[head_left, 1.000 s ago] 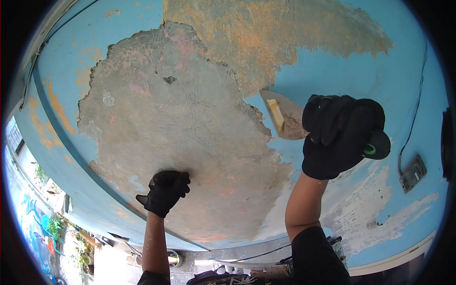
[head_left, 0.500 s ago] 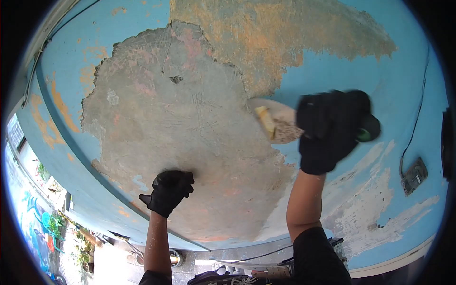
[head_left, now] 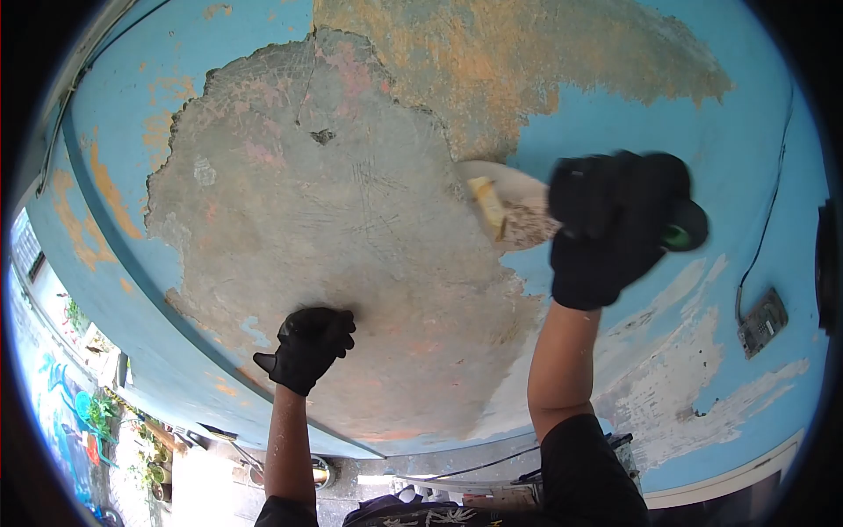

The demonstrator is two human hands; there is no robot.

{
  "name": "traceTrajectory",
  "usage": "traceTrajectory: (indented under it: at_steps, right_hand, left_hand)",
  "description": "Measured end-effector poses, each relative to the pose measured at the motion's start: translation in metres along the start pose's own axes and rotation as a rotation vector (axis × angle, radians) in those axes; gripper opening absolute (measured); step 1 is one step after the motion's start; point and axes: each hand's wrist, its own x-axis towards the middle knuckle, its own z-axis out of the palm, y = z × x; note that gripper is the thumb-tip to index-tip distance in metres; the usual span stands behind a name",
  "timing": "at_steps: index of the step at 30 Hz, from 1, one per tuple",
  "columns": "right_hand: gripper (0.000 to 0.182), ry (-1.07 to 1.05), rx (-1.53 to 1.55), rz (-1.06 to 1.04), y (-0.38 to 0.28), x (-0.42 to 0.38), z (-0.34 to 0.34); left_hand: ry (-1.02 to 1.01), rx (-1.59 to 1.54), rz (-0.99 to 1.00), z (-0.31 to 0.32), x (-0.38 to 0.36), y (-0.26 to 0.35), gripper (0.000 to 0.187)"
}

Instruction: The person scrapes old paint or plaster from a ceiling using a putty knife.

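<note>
My right hand (head_left: 615, 224), in a black glove, is closed around a trowel (head_left: 518, 184) whose handle end shows some green. Its pale rounded blade lies at the border between bare grey plaster and blue paint. A yellowish flake (head_left: 487, 206) and brown-white crumbs (head_left: 529, 227) sit on the blade. My left hand (head_left: 312, 347), gloved in black too, is at the lower part of the bare grey patch (head_left: 307, 211), apparently against the wall. Its fingers curl loosely, its thumb sticks out to the left, and I see nothing in it.
Blue paint (head_left: 632, 123) surrounds the patch, with worn orange paint (head_left: 474, 70) above. A wall box (head_left: 762, 323) with a cable (head_left: 773, 193) is at the right. A raised blue strip (head_left: 167, 299) runs along the left. Plants (head_left: 104, 413) and a bright floor show at lower left.
The view has shifted slightly, so the wall and both hands appear a little higher. The trowel stays at the paint border with crumbs on its blade; my left hand keeps its place on the wall.
</note>
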Motion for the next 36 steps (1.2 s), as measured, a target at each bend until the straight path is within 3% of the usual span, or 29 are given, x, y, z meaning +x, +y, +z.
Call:
traceTrajectory:
  at_steps: [3, 4, 5, 7, 9, 10, 12, 13, 15, 16, 17, 18, 19, 21, 23, 24, 25, 27, 28, 29, 31, 33, 34, 36]
  right_hand:
    - [0.035, -0.928, -0.136, 0.016, -0.009, 0.010, -0.011]
    - [0.039, -1.243, -0.313, 0.028, -0.041, 0.027, 0.005]
    - [0.039, -1.247, -0.308, 0.027, -0.030, 0.030, 0.004]
    - [0.038, -1.043, -0.144, 0.062, 0.001, 0.029, -0.003]
    - [0.046, -1.016, -0.287, -0.071, -0.009, 0.018, 0.009]
    - [0.034, -1.152, -0.271, 0.000, -0.023, 0.025, 0.010]
    - [0.032, -1.419, -0.322, 0.058, -0.045, 0.049, 0.007]
    - [0.032, -1.423, -0.322, 0.063, -0.031, 0.047, -0.002]
    - [0.033, -0.732, -0.141, 0.126, 0.016, 0.023, -0.027]
    - [0.046, -0.797, -0.383, 0.048, 0.016, 0.001, 0.001]
    - [0.046, -0.799, -0.377, 0.041, 0.003, 0.006, 0.004]
    - [0.029, -1.097, -0.324, 0.033, -0.018, 0.023, 0.003]
    - [0.029, -1.394, -0.267, 0.026, -0.037, 0.039, 0.003]
    - [0.030, -1.494, -0.303, 0.125, -0.036, 0.046, -0.004]
    - [0.032, -0.266, -0.117, -0.053, -0.006, 0.023, -0.030]
    - [0.031, -0.740, -0.218, -0.021, -0.010, 0.026, -0.021]
    - [0.031, -0.739, -0.223, -0.028, -0.021, 0.032, -0.009]
    - [0.028, -1.388, -0.296, 0.029, -0.043, 0.049, 0.011]
    - [0.027, -1.121, -0.326, -0.019, -0.032, 0.037, 0.000]
    - [0.027, -1.119, -0.328, -0.013, -0.013, 0.025, -0.001]
    - [0.031, -0.891, -0.119, 0.122, 0.017, 0.014, 0.003]
    - [0.036, -0.961, -0.345, -0.132, -0.017, 0.020, 0.001]
    - [0.038, -1.176, -0.125, -0.006, -0.030, 0.035, 0.001]
    - [0.035, -1.075, -0.220, 0.088, -0.006, 0.036, -0.004]
  left_hand:
    - [-0.002, 0.026, 0.027, -0.002, 0.004, -0.002, 0.021]
    - [-0.007, 0.038, -0.001, -0.002, 0.004, -0.002, 0.021]
    - [-0.002, 0.038, 0.003, -0.002, 0.004, 0.002, 0.021]
    - [-0.005, 0.012, 0.000, 0.000, -0.001, 0.009, 0.020]
    - [0.002, -0.002, 0.003, 0.001, 0.000, 0.006, 0.020]
    - [0.008, -0.013, 0.004, 0.001, 0.000, 0.004, 0.019]
    - [0.002, -0.009, 0.005, -0.001, 0.004, -0.001, 0.019]
    - [0.000, -0.003, -0.002, -0.001, 0.003, -0.003, 0.019]
    - [-0.002, -0.007, 0.008, 0.000, 0.000, 0.000, 0.019]
    - [-0.007, -0.004, 0.029, -0.001, 0.000, 0.003, 0.019]
    - [-0.006, 0.000, 0.038, -0.002, 0.002, 0.003, 0.019]
    - [0.001, -0.008, 0.021, -0.001, 0.002, 0.000, 0.020]
    - [0.008, -0.017, 0.001, -0.001, 0.003, -0.002, 0.020]
    - [0.006, 0.001, 0.000, -0.001, 0.002, 0.005, 0.020]
    - [-0.010, 0.027, -0.010, 0.000, -0.002, 0.005, 0.021]
    - [-0.008, 0.018, -0.001, -0.001, 0.000, 0.003, 0.021]
    - [-0.010, 0.011, 0.008, -0.001, 0.002, 0.002, 0.021]
    - [-0.007, -0.004, 0.018, -0.001, 0.004, -0.001, 0.022]
    - [0.002, -0.015, 0.019, 0.000, 0.002, -0.002, 0.022]
    - [0.003, -0.017, 0.014, 0.000, 0.000, -0.001, 0.022]
    - [-0.009, 0.022, 0.040, 0.000, -0.002, 0.007, 0.022]
    - [-0.017, 0.004, 0.048, -0.002, 0.001, -0.002, 0.022]
    - [-0.027, -0.014, 0.048, -0.003, 0.002, -0.005, 0.022]
    - [-0.015, 0.009, 0.042, -0.002, 0.001, 0.003, 0.022]
